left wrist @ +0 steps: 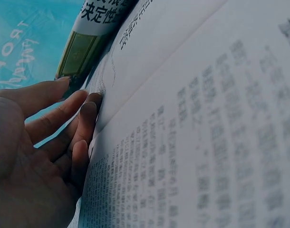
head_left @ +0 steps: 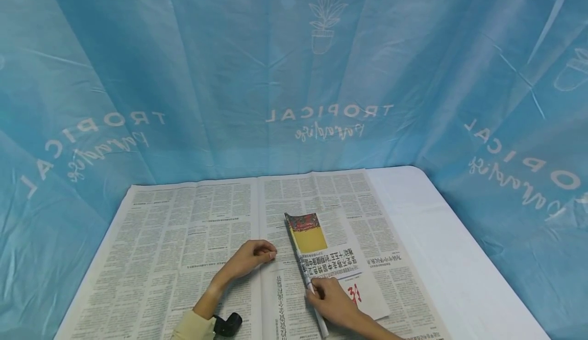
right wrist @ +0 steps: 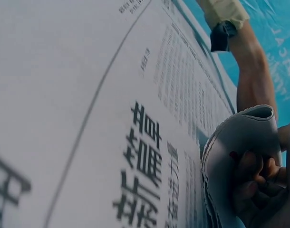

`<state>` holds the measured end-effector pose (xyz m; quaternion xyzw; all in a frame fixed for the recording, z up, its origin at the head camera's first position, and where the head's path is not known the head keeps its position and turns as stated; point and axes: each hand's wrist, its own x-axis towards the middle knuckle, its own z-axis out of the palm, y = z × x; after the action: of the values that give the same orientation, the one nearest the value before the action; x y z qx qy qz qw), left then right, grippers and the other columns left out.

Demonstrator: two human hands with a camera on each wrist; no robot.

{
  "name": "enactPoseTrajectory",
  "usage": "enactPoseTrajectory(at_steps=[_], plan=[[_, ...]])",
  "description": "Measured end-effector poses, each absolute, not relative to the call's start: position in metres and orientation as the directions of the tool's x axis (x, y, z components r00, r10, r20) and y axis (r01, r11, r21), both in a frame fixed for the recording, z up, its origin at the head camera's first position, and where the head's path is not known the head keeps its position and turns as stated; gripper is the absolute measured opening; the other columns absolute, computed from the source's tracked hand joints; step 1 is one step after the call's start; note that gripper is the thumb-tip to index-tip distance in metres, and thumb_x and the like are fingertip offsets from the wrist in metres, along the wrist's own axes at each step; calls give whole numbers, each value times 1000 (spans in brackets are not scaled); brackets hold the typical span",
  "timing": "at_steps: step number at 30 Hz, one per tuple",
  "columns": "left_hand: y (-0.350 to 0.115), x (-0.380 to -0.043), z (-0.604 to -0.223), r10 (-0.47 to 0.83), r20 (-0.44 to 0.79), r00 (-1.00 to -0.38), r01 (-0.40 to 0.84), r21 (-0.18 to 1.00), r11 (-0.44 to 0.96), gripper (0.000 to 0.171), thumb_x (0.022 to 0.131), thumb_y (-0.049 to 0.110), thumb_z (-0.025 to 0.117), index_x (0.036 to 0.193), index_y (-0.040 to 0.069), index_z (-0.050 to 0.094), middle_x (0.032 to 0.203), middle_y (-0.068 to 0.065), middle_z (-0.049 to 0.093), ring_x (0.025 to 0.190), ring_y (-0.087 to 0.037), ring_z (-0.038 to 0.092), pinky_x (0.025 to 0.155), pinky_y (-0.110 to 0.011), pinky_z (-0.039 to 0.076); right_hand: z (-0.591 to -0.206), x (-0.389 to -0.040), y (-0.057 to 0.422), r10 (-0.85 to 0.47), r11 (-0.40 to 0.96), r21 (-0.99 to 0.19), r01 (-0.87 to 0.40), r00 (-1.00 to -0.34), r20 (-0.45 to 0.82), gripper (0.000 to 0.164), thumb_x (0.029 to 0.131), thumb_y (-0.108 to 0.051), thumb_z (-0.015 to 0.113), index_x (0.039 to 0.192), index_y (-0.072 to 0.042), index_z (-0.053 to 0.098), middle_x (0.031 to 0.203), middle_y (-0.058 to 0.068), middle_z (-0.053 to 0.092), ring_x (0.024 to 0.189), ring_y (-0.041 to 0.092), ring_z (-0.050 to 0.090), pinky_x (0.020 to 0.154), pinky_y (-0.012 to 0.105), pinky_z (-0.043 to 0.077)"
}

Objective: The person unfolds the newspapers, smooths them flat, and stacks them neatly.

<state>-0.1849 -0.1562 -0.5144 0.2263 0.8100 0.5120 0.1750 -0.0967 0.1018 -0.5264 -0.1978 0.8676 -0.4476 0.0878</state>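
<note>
A folded newspaper (head_left: 310, 240) with a yellow panel and a red heading lies slanted on spread newspaper sheets (head_left: 202, 248). Its left edge is raised and curls over like a roll. My right hand (head_left: 334, 301) pinches that curled edge near its lower end; in the right wrist view its curled fingers (right wrist: 249, 166) press against the rounded fold (right wrist: 226, 137). My left hand (head_left: 248, 259) is to the left of the folded newspaper, apart from it, fingers loosely bent and holding nothing. In the left wrist view the left hand's fingertips (left wrist: 90, 104) are close to the spread sheet.
The white table (head_left: 432, 227) shows along the right side of the sheets. Blue printed curtains (head_left: 229, 74) hang behind and on both sides. A black device (head_left: 228, 324) is strapped at the left wrist, by a pale yellow sleeve (head_left: 195, 325).
</note>
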Motion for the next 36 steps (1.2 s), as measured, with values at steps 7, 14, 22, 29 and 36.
enactPoseTrajectory(at_steps=[7, 14, 22, 29, 36], plan=[[-156, -184, -513, 536, -31, -843, 197, 911, 361, 27, 100, 15, 56, 114, -6, 64, 99, -16, 69, 88, -27, 65, 73, -26, 49, -529, -95, 87, -422, 515, -822, -243, -906, 3, 33, 90, -10, 58, 63, -15, 39, 53, -16, 34, 45, -7, 27, 44, 14, 22], [-157, -183, -514, 539, -21, -842, 161, 944, 289, 37, 103, 16, 50, 126, -12, 51, 99, -21, 70, 88, -27, 68, 78, -31, 53, -531, -94, 74, -444, 514, -823, -242, -896, -14, 33, 89, -11, 57, 62, -16, 40, 53, -16, 35, 44, -7, 28, 43, 14, 23], [-156, -185, -517, 496, -58, -867, 97, 954, 282, 49, 103, 18, 51, 136, -14, 36, 97, -22, 71, 85, -27, 68, 78, -33, 52, -528, -93, 61, -461, 497, -827, -264, -887, 6, 35, 89, -11, 61, 59, -14, 42, 52, -17, 34, 43, -9, 25, 42, 14, 21], [-152, -186, -520, 440, -86, -894, 67, 945, 320, 54, 103, 27, 50, 138, -13, 36, 90, -14, 71, 79, -18, 66, 82, -32, 49, -530, -91, 51, -485, 503, -821, -269, -874, -11, 37, 89, -15, 61, 58, -15, 40, 50, -18, 32, 41, -11, 23, 39, 13, 19], [-148, -183, -516, 367, -100, -925, 29, 944, 330, 56, 103, 27, 50, 139, -13, 36, 82, -14, 70, 75, -16, 62, 76, -29, 45, -529, -87, 40, -519, 522, -810, -268, -853, -52, 37, 92, -21, 60, 59, -19, 43, 48, -21, 33, 38, -10, 24, 36, 13, 20]])
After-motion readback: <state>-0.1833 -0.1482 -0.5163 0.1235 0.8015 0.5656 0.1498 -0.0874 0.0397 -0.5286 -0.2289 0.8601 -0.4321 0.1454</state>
